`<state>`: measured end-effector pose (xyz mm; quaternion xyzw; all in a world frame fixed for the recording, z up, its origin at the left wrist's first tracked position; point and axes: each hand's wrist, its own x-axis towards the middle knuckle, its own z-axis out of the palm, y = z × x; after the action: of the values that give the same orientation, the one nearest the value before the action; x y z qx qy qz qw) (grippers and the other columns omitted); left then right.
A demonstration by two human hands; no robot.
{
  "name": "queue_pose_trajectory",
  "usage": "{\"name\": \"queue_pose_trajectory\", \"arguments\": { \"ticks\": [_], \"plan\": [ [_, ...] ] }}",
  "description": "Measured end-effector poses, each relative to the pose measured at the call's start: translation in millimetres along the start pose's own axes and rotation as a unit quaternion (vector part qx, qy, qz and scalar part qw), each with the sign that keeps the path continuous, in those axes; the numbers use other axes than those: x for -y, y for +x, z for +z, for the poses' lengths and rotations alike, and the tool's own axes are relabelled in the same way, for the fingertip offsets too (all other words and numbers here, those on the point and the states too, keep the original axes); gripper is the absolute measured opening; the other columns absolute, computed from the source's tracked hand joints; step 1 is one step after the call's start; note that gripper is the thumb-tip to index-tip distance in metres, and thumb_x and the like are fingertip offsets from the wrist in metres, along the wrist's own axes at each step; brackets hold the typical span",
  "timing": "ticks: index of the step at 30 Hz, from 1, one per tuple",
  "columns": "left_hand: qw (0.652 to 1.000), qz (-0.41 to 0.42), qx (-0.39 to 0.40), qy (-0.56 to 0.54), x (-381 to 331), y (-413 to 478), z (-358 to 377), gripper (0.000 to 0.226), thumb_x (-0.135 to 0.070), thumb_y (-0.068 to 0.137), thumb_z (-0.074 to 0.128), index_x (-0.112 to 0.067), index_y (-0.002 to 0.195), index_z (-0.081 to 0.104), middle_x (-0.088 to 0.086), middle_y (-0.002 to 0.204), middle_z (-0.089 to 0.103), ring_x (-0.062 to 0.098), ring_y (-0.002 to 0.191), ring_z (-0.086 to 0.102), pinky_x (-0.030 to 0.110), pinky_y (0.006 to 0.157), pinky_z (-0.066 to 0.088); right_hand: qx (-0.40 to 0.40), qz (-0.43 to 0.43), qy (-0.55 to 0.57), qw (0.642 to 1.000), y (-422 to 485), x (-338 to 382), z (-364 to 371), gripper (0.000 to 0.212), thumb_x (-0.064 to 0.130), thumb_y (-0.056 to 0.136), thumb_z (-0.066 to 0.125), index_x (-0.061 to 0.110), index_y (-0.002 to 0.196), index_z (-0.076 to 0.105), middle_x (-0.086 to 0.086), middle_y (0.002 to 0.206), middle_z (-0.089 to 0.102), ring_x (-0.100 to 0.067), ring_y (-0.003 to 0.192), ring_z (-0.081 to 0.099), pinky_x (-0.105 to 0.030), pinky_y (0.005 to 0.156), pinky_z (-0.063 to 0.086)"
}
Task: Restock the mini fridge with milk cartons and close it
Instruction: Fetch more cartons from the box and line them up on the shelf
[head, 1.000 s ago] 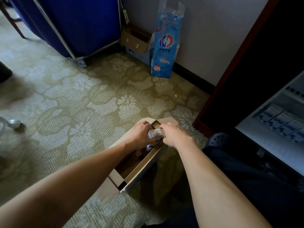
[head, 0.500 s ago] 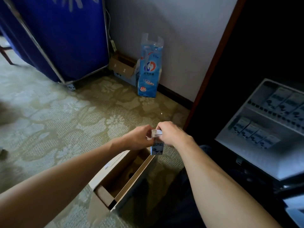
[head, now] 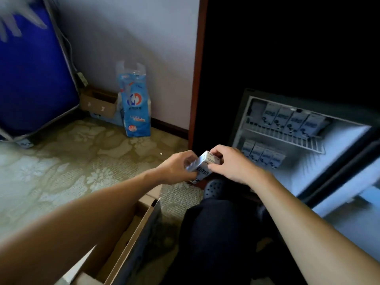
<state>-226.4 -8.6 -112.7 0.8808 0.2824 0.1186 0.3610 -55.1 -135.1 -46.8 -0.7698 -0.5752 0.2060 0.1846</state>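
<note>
Milk carton [head: 202, 166] gripped at frame centre by left hand [head: 176, 168] and right hand [head: 231, 165], mini fridge [head: 339, 145] open at right, cartons shelved, cardboard box [head: 131, 233] lower centre.

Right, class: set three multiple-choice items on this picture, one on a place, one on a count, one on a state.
1. Where is the small white milk carton?
A. between both hands
B. on the carpet
C. in the brown cardboard box

2. How many cartons stand on the fridge's lower level?
A. one
B. four
C. seven

3. The mini fridge is:
A. shut
B. open
C. tipped over

Answers: 1 A, left hand and right hand grip it. 2 B, four stand side by side. 3 B, its shelves show.
</note>
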Motion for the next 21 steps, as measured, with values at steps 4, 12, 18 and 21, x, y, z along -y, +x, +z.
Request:
{"name": "queue_pose_trajectory", "arguments": {
  "ticks": [4,12,18,21],
  "plan": [
    [0.997,0.051,0.050,0.014,-41,54,32,0.037,-0.032,0.075,0.077,-0.027,0.109,0.063,-0.016,0.101,0.065,0.000,0.091,0.062,0.025,0.081,0.055,-0.046,0.023,0.022,0.998,-18,-62,-25,0.029,0.039,0.089,0.068,0.042,0.113,0.053,0.014,0.103,0.063,-0.006,0.083,0.062,-0.037,0.073,0.055],
    [0.978,0.107,0.154,0.090,-89,166,115,0.039,-0.052,0.078,0.076,-0.031,0.105,0.058,-0.010,0.108,0.067,0.011,0.096,0.065,0.040,0.088,0.056,-0.093,0.114,0.022,0.989,-16,-179,-50,0.032,0.034,0.093,0.064,0.030,0.125,0.057,0.009,0.116,0.063,-0.013,0.104,0.060,-0.034,0.087,0.050],
    [0.959,0.105,0.183,0.191,-100,252,182,0.047,-0.061,0.083,0.066,-0.035,0.121,0.057,-0.010,0.126,0.062,0.018,0.115,0.058,0.046,0.102,0.046,-0.142,0.141,-0.028,0.979,5,-257,-53,0.029,0.027,0.099,0.058,0.018,0.127,0.058,0.004,0.113,0.057,-0.017,0.100,0.056,-0.030,0.081,0.041],
    [0.959,0.098,0.151,0.217,-104,287,214,0.040,-0.053,0.091,0.058,-0.035,0.126,0.058,-0.007,0.136,0.058,0.019,0.124,0.054,0.046,0.108,0.038,-0.149,0.171,-0.081,0.971,23,-295,-58,0.030,0.024,0.100,0.057,0.018,0.129,0.057,0.001,0.117,0.055,-0.021,0.101,0.056,-0.032,0.081,0.042]
  ]
}}
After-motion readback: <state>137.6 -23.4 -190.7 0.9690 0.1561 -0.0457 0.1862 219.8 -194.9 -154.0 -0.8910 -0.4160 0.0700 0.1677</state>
